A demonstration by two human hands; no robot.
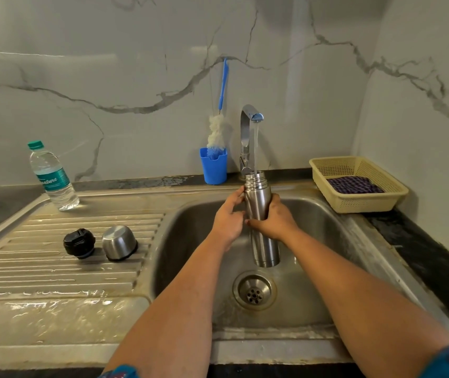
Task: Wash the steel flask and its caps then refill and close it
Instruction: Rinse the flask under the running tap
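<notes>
Head view shows the steel flask [258,203] held upright over the sink basin [190,241], its open mouth under the water stream from the tap [249,124], with the left hand [228,216] and right hand [275,219] both wrapped round its body. To the left on the ribbed drainboard [54,268] stand the black inner cap [79,242] and the steel outer cap [119,242] just beside each other, and a plastic water bottle [52,177] stands farther back. At the far edge a bottle brush [217,126] stands in a blue holder [213,166], and a cream basket [359,203] holding a dark cloth [354,184] sits to the right.
</notes>
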